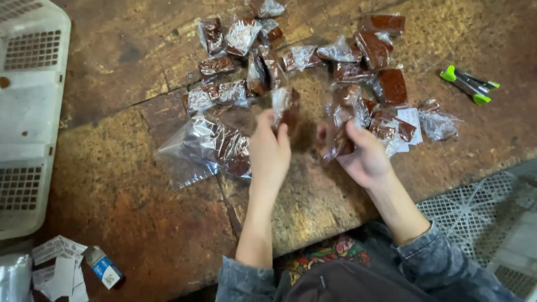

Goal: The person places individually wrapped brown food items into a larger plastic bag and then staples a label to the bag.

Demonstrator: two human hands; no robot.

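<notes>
Two hands busy: my left hand (269, 146) and right hand (362, 156) each have fingers pinched on a wrapped brown block (288, 109), lifted clear of the desk (123, 184) pile.

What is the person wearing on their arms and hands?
Both the left hand and right hand are bare, with no gloves. The arms wear blue-grey mottled denim sleeves, pushed up to leave the forearms uncovered.

I have one view only, from the camera on the person's head, looking almost straight down and slightly forward onto the worn wooden table (140, 184). It sits close, so both forearms enter from the bottom edge. The frame's left edge cuts the white plastic crate (28, 112), and its lower right corner takes in grated floor (475, 212).
</notes>
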